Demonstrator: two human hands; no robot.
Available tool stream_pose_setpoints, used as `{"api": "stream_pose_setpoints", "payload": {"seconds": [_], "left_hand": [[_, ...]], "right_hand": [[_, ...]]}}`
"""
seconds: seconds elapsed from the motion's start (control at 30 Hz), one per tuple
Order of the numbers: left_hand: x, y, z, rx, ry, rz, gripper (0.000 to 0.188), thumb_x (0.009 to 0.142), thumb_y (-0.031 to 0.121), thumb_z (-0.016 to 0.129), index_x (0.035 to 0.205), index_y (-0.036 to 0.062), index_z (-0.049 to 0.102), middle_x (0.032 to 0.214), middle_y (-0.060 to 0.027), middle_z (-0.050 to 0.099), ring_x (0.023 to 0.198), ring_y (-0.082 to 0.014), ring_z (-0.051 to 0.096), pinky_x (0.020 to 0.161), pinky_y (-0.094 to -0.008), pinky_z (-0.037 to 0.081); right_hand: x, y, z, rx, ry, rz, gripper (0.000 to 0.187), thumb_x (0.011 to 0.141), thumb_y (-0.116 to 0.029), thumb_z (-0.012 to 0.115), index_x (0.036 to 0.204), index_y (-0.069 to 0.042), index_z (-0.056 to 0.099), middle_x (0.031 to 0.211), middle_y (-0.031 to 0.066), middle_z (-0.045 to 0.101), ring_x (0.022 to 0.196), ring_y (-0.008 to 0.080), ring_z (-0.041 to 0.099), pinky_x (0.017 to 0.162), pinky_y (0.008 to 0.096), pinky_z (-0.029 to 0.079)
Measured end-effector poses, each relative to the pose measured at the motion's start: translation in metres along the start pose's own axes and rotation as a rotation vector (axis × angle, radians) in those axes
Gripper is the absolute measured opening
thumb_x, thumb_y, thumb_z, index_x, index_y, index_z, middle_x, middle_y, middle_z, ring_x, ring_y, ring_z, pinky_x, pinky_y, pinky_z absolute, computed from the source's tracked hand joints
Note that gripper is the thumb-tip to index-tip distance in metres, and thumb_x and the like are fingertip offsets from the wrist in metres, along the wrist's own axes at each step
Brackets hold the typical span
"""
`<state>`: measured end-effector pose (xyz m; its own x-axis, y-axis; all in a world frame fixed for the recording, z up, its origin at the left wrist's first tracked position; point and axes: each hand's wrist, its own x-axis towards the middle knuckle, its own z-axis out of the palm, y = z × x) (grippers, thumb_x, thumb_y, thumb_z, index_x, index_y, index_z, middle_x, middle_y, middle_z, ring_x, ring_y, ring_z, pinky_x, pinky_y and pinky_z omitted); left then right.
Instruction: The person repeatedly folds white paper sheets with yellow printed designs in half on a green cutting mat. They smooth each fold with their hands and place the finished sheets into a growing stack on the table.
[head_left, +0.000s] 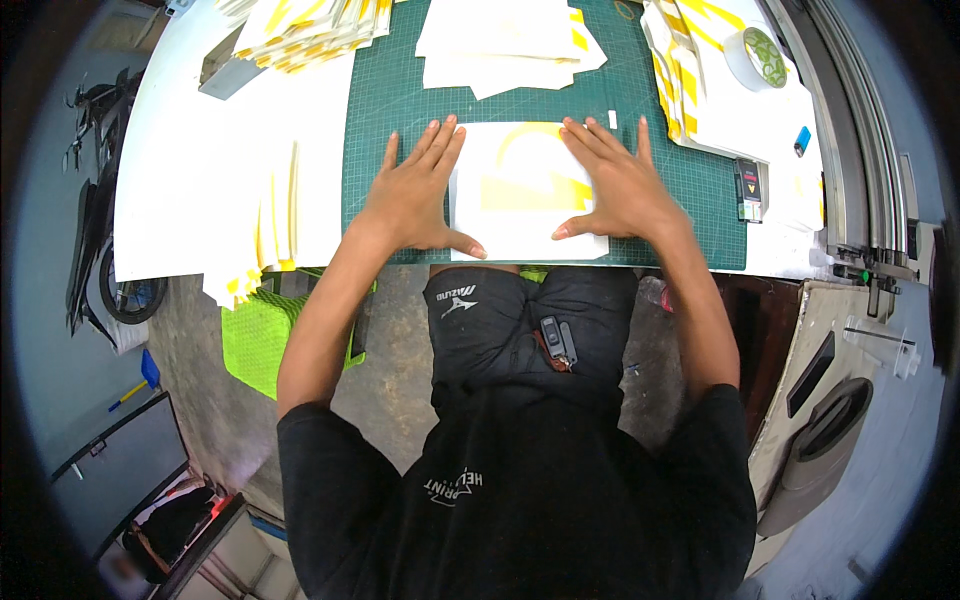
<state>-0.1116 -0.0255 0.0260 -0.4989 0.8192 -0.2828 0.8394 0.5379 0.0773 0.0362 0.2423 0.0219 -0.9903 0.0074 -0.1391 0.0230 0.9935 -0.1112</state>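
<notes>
A white and yellow printed paper piece lies flat at the near edge of a green cutting mat. Whether it is one sheet or folded layers, I cannot tell. My left hand rests beside its left edge, fingers spread, with the thumb on its lower left part. Over the right side lies my right hand, fingers stretched out and the thumb touching the paper. Neither hand grips anything. Beyond them is a pile of white and yellow papers on the mat.
Stacks of yellow-edged paper stand at the far left, near left and far right. On the right are a round container, a blue lighter and a small dark box. A green plastic stool stands below the table.
</notes>
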Motion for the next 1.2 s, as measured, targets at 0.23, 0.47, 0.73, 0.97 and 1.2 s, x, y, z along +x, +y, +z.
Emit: {"api": "stream_pose_setpoints", "payload": {"seconds": [0.23, 0.47, 0.73, 0.97, 1.2], "left_hand": [[0.007, 0.004, -0.003, -0.005, -0.018, -0.003, 0.175, 0.038, 0.092, 0.085, 0.169, 0.0014, 0.013, 0.178, -0.0172, 0.015, 0.165, -0.0316, 0.014, 0.131, -0.0637, 0.011], [0.003, 0.006, -0.005, 0.0, -0.022, -0.041, 0.166, 0.044, 0.085, 0.089, 0.17, 0.0046, 0.014, 0.178, -0.0159, 0.016, 0.165, -0.032, 0.013, 0.132, -0.064, 0.011], [-0.027, 0.03, 0.019, -0.235, 0.231, 0.204, 0.09, 0.086, 0.048, 0.084, 0.159, 0.0125, 0.047, 0.166, -0.0143, 0.045, 0.157, -0.035, 0.037, 0.13, -0.0636, 0.016], [-0.032, 0.042, 0.03, -0.209, 0.466, 0.228, 0.039, 0.086, 0.019, 0.08, 0.125, 0.011, 0.074, 0.127, -0.0071, 0.072, 0.13, -0.0292, 0.061, 0.121, -0.0596, 0.034], [-0.031, 0.051, 0.059, 0.031, 0.665, 0.167, 0.042, 0.086, 0.013, 0.075, 0.128, 0.0082, 0.073, 0.131, -0.0087, 0.073, 0.133, -0.0281, 0.062, 0.123, -0.061, 0.032]], "right_hand": [[0.052, -0.065, 0.042, 0.224, 0.23, -0.11, 0.09, 0.101, -0.067, 0.052, 0.163, -0.003, 0.038, 0.167, 0.0139, 0.045, 0.158, 0.0293, 0.036, 0.129, 0.067, 0.007], [0.0, 0.009, 0.032, 0.213, 0.286, 0.092, 0.07, 0.108, -0.053, 0.051, 0.158, -0.005, 0.048, 0.164, 0.0148, 0.048, 0.156, 0.0318, 0.039, 0.13, 0.0639, 0.015], [-0.049, -0.023, 0.017, 0.411, 0.228, -0.151, 0.074, 0.085, -0.026, 0.085, 0.152, -0.008, 0.056, 0.16, 0.0133, 0.053, 0.152, 0.0324, 0.044, 0.131, 0.0587, 0.019], [-0.045, -0.031, 0.028, 0.319, 0.416, -0.222, 0.044, 0.082, -0.009, 0.08, 0.126, -0.009, 0.074, 0.112, 0.0068, 0.072, 0.114, 0.027, 0.065, 0.124, 0.0622, 0.029], [-0.046, -0.033, 0.058, 0.181, 0.601, -0.271, 0.035, 0.086, -0.001, 0.073, 0.121, -0.002, 0.074, 0.127, 0.0109, 0.073, 0.127, 0.0304, 0.066, 0.122, 0.0587, 0.037]]}}
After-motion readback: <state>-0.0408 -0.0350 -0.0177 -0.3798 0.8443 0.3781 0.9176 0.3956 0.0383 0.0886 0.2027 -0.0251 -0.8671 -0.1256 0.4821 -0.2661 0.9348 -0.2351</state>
